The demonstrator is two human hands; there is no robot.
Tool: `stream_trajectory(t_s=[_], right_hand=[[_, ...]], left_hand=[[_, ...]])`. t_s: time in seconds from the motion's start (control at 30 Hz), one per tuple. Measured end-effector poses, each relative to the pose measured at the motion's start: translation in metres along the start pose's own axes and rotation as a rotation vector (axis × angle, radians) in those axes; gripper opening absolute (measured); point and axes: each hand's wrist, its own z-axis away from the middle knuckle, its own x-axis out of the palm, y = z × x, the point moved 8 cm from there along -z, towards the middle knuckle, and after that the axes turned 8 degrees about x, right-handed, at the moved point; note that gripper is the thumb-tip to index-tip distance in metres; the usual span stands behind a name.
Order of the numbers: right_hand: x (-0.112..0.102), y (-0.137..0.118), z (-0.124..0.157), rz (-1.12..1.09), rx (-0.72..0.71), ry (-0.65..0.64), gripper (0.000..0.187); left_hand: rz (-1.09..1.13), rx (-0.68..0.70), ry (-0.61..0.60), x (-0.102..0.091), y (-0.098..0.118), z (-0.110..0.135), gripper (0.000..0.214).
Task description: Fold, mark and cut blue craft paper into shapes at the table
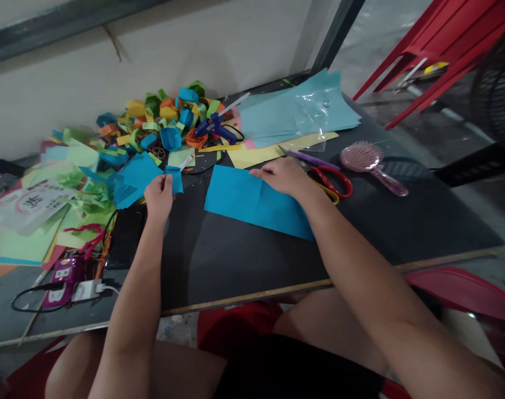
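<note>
My left hand (158, 197) pinches a small blue paper piece (175, 178) between thumb and fingers, beside a heap of cut blue paper (136, 180). A larger blue paper sheet (246, 197) lies at the middle of the dark table, with a faint crease across it. My right hand (283, 174) is at the sheet's upper edge, thumb and fingers closed on it. Just beyond that hand lie scissors with red and yellow handles (335, 183) and a purple pen-like stick (312, 158).
Folded paper pieces in several colours (164, 119) are piled by the wall, near a blue glue gun (214, 128). Light blue sheets (285, 111) lie at the back, a pink hairbrush (368, 160) at right. A purple power strip (65, 280) with cables sits front left.
</note>
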Motion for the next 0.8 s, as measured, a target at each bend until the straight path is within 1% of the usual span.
stream_trajectory(t_s=[0.1,0.17,0.33,0.53,0.8], right_hand=[[0.000,0.001,0.000,0.000,0.000,0.012,0.066],[0.000,0.001,-0.001,0.003,-0.003,0.012,0.066],[0.001,0.002,-0.001,0.024,-0.007,0.020,0.065],[0.003,0.004,-0.001,0.024,0.001,0.010,0.064],[0.001,0.005,-0.002,0.069,0.004,0.018,0.063]], left_hand=[[0.181,-0.039,0.008,0.006,-0.005,0.000,0.029],[0.229,-0.046,0.023,0.007,-0.005,0.000,0.028],[0.257,-0.031,0.042,0.006,0.000,0.001,0.027],[0.277,0.001,0.051,0.005,0.012,0.005,0.028],[0.258,0.095,0.048,0.000,0.026,0.008,0.029]])
